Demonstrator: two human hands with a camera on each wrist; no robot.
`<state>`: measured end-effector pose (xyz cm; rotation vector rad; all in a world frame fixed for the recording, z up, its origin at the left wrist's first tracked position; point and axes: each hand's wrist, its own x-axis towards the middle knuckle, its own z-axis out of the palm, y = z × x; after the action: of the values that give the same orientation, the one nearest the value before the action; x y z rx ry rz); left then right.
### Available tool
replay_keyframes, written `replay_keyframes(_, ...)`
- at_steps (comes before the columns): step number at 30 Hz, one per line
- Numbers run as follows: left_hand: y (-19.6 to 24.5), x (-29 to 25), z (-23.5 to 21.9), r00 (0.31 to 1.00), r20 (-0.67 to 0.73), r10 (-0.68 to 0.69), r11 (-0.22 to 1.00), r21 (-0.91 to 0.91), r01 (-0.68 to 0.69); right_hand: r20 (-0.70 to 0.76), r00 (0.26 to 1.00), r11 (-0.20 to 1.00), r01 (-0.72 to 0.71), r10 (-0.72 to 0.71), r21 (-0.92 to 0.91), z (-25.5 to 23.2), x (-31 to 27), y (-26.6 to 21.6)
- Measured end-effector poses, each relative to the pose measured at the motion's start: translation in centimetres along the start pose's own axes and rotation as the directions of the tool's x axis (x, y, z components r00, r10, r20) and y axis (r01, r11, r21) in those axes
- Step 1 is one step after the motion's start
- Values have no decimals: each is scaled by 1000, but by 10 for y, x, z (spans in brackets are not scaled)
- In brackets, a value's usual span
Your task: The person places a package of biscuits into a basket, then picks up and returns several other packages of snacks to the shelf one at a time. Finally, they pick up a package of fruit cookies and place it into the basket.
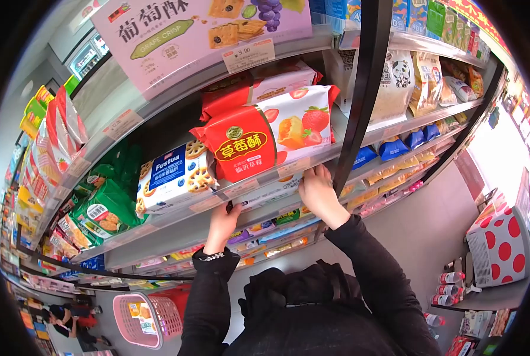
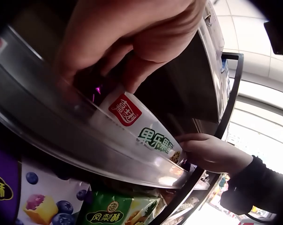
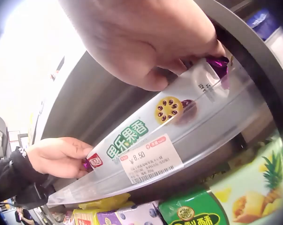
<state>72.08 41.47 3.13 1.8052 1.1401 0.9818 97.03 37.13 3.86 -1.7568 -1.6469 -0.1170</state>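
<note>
A long white biscuit packet (image 3: 167, 110) with shiny purple ends lies along a shelf, behind its clear front lip. My left hand (image 1: 222, 224) grips the packet's left end, fingers curled down at the purple wrapper in the left wrist view. At the other end, my right hand (image 1: 321, 193) holds the packet between thumb and fingers. The green lettering and a round biscuit picture on its front show between the hands. Part of the packet is hidden by the shelf above in the head view. A price label (image 3: 150, 159) reading 8.50 sits on the lip before it.
Just above, red strawberry pastry bags (image 1: 271, 133) and a blue-and-white Fustua box (image 1: 176, 175) fill the upper shelf. A dark upright post (image 1: 363, 95) stands close to my right hand. Green pineapple pastry packs (image 3: 193, 211) lie below. A pink basket (image 1: 136, 320) is on the floor.
</note>
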Motion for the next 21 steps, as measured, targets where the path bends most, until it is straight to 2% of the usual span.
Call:
replay_keyframes(4,4,0,2,999,-12,-35,998,44,35,35,999,999,-19,17,50,-3,3,-2)
replay_keyframes(9,2,-3,6,998,-59,18,996,84,-13,-38,999,999,7,-5,54,2,-1,-2)
replay_keyframes(11,3,-2,5,998,-41,-44,996,71,47,-19,1000,999,-1,2,52,3,0,-1)
replay_keyframes(15,-3,8,6,998,-38,-56,996,73,58,16,1000,999,-2,1,37,6,6,2)
replay_keyframes(17,-4,10,9,995,-97,-4,991,132,16,-10,1000,1000,13,-13,18,8,7,2)
replay_keyframes(20,0,6,10,993,-73,-88,983,154,98,-33,999,999,41,-41,0,14,6,6)
replay_keyframes(21,-1,5,12,994,-101,-47,992,113,59,-29,999,999,45,-45,1,15,6,8)
